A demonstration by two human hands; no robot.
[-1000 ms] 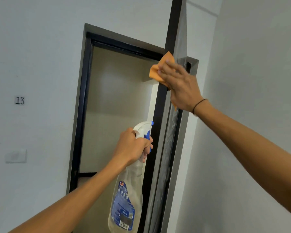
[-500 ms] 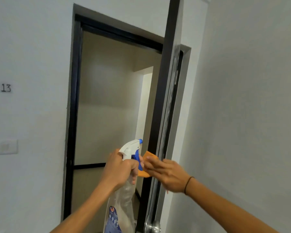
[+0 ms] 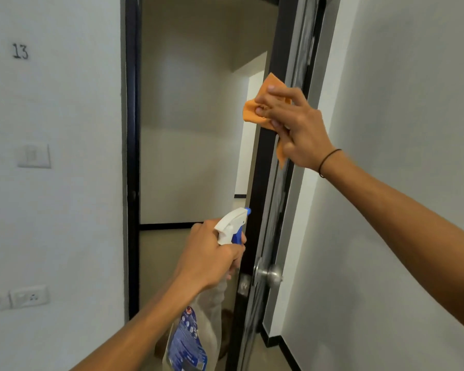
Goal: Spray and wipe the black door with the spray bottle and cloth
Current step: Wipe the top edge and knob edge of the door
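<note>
Right now your right hand (image 3: 298,127) has its grip clenched on the orange cloth (image 3: 263,103), pressing it against the narrow front edge of the black door (image 3: 260,183), up around one o'clock in your view. That edge is the thing to follow: its long axis runs nearly straight up and down, so the wipe should probably travel along it, toward six o'clock. Your left hand (image 3: 212,253) is lower, near six o'clock, its grip wrapped round the neck of the spray bottle (image 3: 196,336), nozzle aimed at the same edge from just beside it. The cloth looks soft and crumpled; the bottle is clear plastic with a blue label and white trigger. The door's face is glossy, and a round metal knob (image 3: 272,274) sits beneath your right hand's path.
</note>
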